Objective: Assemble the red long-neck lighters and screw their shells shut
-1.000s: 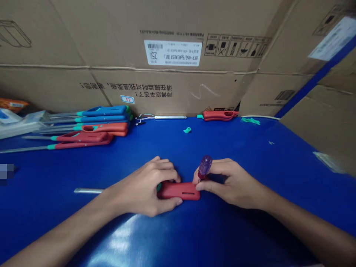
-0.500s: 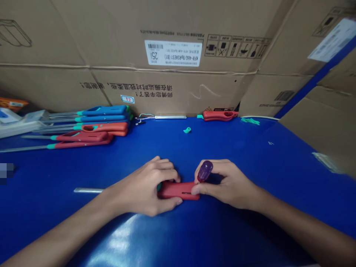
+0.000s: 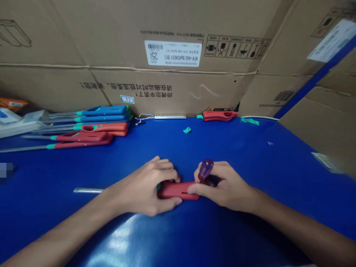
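A red long-necked gas lighter (image 3: 176,190) lies on the blue table, its metal tube pointing left from under my left wrist. My left hand (image 3: 155,187) grips the lighter's body from the tube side, thumb along the near edge and fingers over the far edge. In my right hand (image 3: 219,185) is a screwdriver (image 3: 206,168) with a purple see-through handle, tilted upward. My right thumb rests against the lighter's right end, near a dark slot. The screwdriver's tip is hidden behind my fingers.
Several blue, orange and red lighters (image 3: 91,128) are stacked at the back left. Against the cardboard wall (image 3: 111,44) lie a metal tube with wires (image 3: 170,117) and a red lighter body (image 3: 218,116). Small green pieces (image 3: 187,130) sit near the back.
My right hand has shifted slightly left along the lighter, and the screwdriver handle has tipped a little. My left hand and the lighter stay where they were.
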Tool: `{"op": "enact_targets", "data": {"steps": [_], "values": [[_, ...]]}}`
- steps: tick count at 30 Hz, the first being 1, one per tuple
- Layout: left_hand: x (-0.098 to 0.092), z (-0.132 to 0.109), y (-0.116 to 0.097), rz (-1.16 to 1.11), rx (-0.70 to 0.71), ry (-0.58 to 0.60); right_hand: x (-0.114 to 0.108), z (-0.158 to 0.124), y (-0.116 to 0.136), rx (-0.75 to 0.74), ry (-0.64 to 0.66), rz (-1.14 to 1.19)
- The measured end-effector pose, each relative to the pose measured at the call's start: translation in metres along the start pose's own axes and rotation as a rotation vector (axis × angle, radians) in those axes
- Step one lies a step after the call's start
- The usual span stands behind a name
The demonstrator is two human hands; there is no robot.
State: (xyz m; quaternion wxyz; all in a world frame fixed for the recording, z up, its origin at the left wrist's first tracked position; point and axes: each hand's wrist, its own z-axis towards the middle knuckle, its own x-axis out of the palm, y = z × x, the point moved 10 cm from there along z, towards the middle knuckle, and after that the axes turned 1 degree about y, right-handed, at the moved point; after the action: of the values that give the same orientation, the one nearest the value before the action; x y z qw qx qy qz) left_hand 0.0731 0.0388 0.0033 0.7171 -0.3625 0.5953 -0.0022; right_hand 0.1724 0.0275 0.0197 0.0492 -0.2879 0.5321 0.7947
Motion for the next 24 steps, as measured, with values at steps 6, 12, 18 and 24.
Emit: {"op": "enact_targets", "data": {"steps": [6, 12, 18, 24], "values": [[-0.002, 0.001, -0.002, 0.025, 0.012, 0.002, 0.002, 0.001, -0.001, 0.065, 0.14, 0.019], [0.0, 0.0, -0.001, 0.026, 0.01, 0.009, -0.004, -0.001, 0.004, 0.03, 0.196, -0.032], [-0.001, -0.001, -0.001, 0.009, 0.011, -0.009, -0.006, -0.002, 0.002, 0.017, 0.158, -0.047], [-0.001, -0.001, -0.001, 0.021, 0.02, -0.017, -0.008, 0.0, 0.008, -0.035, 0.124, -0.059]]}}
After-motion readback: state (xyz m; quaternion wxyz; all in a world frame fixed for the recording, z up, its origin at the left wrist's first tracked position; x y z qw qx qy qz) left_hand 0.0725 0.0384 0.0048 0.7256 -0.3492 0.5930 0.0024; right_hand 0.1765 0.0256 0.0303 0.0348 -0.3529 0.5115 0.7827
